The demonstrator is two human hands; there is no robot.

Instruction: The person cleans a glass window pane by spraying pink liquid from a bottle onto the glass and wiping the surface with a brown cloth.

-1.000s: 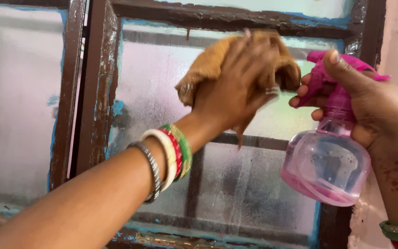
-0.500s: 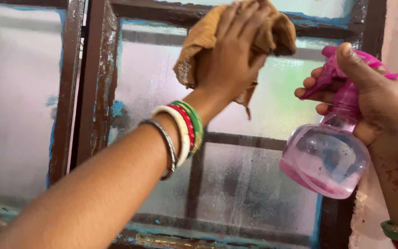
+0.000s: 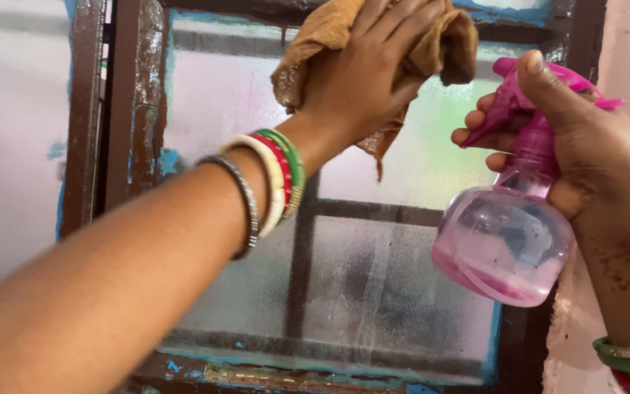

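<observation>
Frosted glass pane (image 3: 373, 292); left hand (image 3: 362, 76) presses crumpled cloth (image 3: 322, 36); right hand (image 3: 585, 138) grips translucent pink spray bottle (image 3: 501, 248).

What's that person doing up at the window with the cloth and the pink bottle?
The left hand presses a crumpled brown cloth against the frosted glass near the top of the window. The right hand holds a pink spray bottle beside it, fingers on the trigger, with a little pink liquid at the bottom. The wooden window frame is dark brown with chipped blue paint.
</observation>
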